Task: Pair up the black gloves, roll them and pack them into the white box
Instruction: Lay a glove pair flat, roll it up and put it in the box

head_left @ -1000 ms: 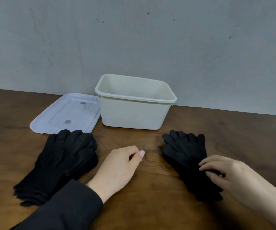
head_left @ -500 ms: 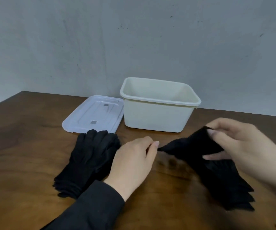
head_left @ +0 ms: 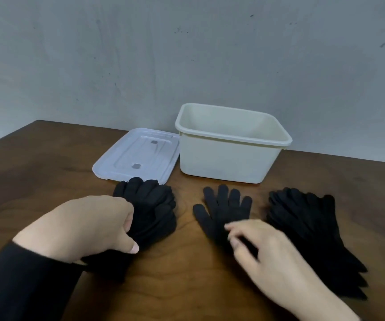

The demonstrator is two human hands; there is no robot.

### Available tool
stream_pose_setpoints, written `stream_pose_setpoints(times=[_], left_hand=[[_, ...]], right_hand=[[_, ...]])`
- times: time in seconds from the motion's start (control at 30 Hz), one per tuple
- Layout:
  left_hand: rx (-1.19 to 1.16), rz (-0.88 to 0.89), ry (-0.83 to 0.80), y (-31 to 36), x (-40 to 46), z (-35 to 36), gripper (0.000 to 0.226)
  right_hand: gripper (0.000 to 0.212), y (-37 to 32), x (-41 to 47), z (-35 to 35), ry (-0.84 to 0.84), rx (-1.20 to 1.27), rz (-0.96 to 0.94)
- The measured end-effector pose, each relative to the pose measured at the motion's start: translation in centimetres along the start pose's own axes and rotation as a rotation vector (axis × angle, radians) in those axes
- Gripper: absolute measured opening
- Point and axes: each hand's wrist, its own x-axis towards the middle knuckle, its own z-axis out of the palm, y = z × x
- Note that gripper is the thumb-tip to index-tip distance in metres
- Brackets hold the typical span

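Box (head_left: 221, 163) open, nothing visible inside; lid (head_left: 135, 156) flat beside it. No pair rolled or packed yet.

Left hand (head_left: 89, 225): fingers curled, gripping the top of the left pile (head_left: 154, 205); the pile's glove tips fan out beyond the knuckles.

Right hand (head_left: 263, 251): fingers loosely spread, tips resting on the cuff end of a single glove (head_left: 224, 209), which lies flat, tips pointing away. Right pile (head_left: 307, 228) lies just outside this hand, untouched.

Judgement: first pairing in progress; matching, rolling and packing all remain.
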Motion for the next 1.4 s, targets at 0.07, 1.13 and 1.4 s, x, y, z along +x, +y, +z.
stream_pose_setpoints(times=[0.07, 1.13, 1.4], left_hand=[[-0.003, 0.009, 0.018, -0.2, 0.1, 0.2, 0.033], [-1.561, 0.329, 0.515, 11.3, 3.2, 1.7, 0.044], [-1.553, 0.16, 0.561, 10.9, 4.5, 2.3, 0.04]], right_hand=[[0.032, 0.9, -0.4, 1.2, -0.07, -0.041, -0.043], [0.018, -3.0, 2.9, -9.0, 0.489, 0.542, 0.146], [0.014, -1.1, 7.1, -10.8, 0.312, 0.431, 0.186]])
